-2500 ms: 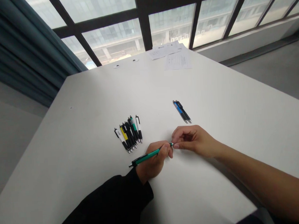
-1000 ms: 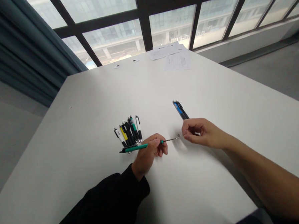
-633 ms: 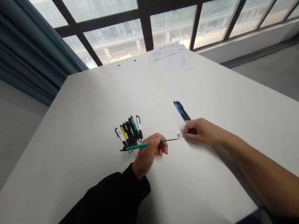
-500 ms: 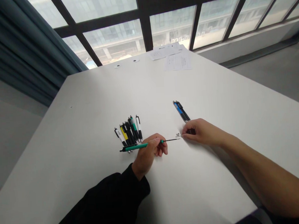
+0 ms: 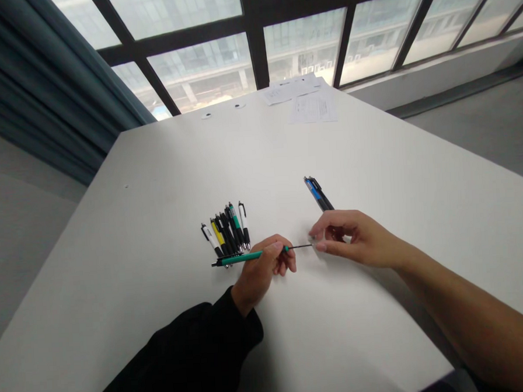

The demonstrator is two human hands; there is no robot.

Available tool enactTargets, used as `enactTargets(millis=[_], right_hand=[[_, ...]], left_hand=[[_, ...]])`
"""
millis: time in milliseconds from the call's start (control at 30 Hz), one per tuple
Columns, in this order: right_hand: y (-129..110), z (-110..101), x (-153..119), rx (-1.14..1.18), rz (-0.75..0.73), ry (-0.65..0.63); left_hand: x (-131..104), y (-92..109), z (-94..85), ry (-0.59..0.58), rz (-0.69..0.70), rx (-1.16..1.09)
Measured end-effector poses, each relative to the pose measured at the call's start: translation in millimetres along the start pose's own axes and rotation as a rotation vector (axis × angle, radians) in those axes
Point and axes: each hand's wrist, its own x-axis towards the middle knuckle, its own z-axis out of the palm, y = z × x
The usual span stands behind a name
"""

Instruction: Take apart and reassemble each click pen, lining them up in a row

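My left hand (image 5: pixel 267 263) is closed around a green ballpoint pen (image 5: pixel 242 258), held level above the table. The pen's front part is off, and its thin dark refill (image 5: pixel 300 246) sticks out to the right. My right hand (image 5: pixel 349 235) is at the refill's tip, thumb and forefinger apart with a gap between them. Its thumb looks close to or touching the tip; I cannot tell which. Any small part at these fingertips is hidden. Behind the left hand lies a row of several pens (image 5: pixel 226 230), white, yellow, black and green.
Beyond my right hand lie a blue pen (image 5: pixel 314 192) and a black pen (image 5: pixel 322 191), side by side. Paper sheets (image 5: pixel 313 106) lie at the far edge of the white table (image 5: pixel 176 165), below the window. A blue-grey curtain (image 5: pixel 54 84) hangs at the left.
My right hand has spread its thumb and forefinger and shifted slightly to the refill's tip. The small parts that lay beside its fingers are now covered. The left hand stays nearly still.
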Motion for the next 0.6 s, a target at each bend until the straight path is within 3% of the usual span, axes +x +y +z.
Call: enactTargets(millis=[167, 367, 600], right_hand=[[-2.4, 8.4, 0.1, -0.031, -0.094, -0.016], [10.1, -24.3, -0.9, -0.111, 0.071, -0.011], [25.7, -25.4, 4.9, -0.372, 0.034, -0.186]], left_hand=[[1.1, 1.4, 0.5, -0.024, -0.013, 0.040], [-3.2, 5.3, 0.7, 0.027, -0.040, -0.116], [-2.1, 12.7, 4.4, -0.018, -0.077, -0.220]])
